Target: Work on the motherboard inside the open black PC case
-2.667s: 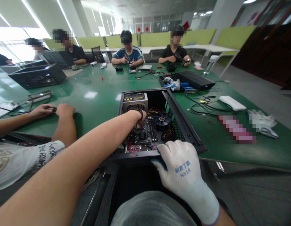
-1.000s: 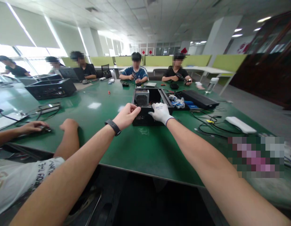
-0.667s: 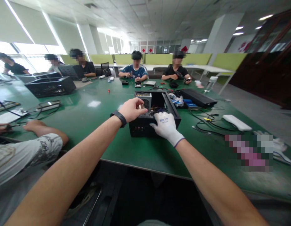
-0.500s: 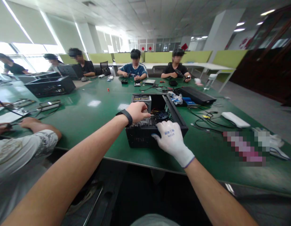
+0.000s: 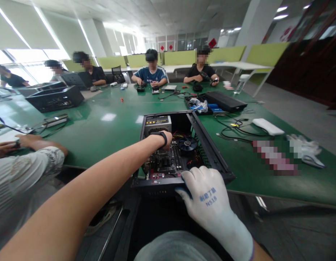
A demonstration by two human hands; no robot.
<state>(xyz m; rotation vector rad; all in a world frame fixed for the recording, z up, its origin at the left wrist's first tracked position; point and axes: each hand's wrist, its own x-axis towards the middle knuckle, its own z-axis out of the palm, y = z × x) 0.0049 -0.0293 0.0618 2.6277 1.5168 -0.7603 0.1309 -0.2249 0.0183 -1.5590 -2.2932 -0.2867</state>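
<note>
An open black computer case (image 5: 211, 152) lies at the near edge of the green table (image 5: 113, 127), overhanging it toward me. Inside it I see a motherboard (image 5: 168, 163), a round black cooler fan (image 5: 187, 144) and a grey power supply (image 5: 157, 125). My left hand (image 5: 164, 140), bare with a black wristband, reaches down into the case beside the power supply; its fingers are hidden. My right hand (image 5: 208, 201), in a white glove, grips the case's front rim with curled fingers.
A person's arms (image 5: 26, 145) rest on the table at my left. Several people sit at the far side. Another black case (image 5: 55, 98) stands far left, a flat black case (image 5: 224, 101) far right. Cables (image 5: 233, 127), a white block (image 5: 267, 126) and gloves (image 5: 306, 148) lie right.
The case has slid from the middle of the table back to the near edge with both my hands on it. My left hand has gone down inside it.
</note>
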